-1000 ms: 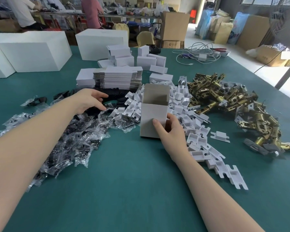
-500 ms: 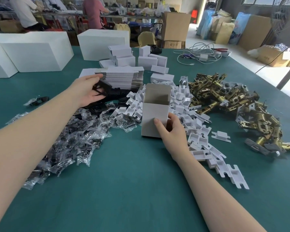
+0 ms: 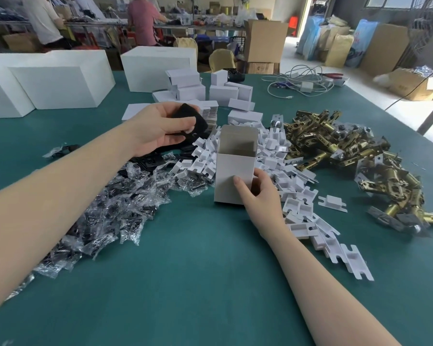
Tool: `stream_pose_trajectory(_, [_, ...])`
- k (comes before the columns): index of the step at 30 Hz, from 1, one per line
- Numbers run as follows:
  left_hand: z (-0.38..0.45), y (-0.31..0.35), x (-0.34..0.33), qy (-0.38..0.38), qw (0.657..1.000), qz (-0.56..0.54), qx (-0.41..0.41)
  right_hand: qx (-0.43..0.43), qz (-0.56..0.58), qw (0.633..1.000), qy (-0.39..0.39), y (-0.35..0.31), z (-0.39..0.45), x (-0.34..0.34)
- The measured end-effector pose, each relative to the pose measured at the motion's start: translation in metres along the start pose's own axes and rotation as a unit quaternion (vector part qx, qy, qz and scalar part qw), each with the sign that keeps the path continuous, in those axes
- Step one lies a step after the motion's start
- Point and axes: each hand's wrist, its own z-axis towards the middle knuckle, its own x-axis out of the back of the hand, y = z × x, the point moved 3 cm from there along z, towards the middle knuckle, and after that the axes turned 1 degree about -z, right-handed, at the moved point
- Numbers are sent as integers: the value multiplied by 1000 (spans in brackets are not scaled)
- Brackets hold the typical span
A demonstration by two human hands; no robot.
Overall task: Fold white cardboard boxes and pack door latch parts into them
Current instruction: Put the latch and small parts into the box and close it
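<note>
Left hand (image 3: 158, 131) pinched a black part (image 3: 191, 118) above the bagged pile (image 3: 105, 211). Box (image 3: 235, 168) stood open mid-surface, right hand (image 3: 260, 196) curled on its near corner. Thin card, likely light, crushable; hold by edges.

Left grip (image 3: 158, 129) is raised with fingers curled closed; right grip (image 3: 259, 193) is low, thumb extended.

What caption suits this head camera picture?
Right hand steadies an open white box while left hand holds a black part.
</note>
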Motion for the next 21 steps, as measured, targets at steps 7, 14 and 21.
stream_pose_trajectory(7, [-5,19,-44,-28,991,95,-90,3,6,1000,0,-1,0,0])
stream_pose_trajectory(14, [-5,26,-85,-44,886,414,-204,8,13,1000,-5,-2,-1,0])
stream_pose_trajectory(21, [3,17,-96,-87,801,549,-222,22,8,1000,-1,-3,-1,0])
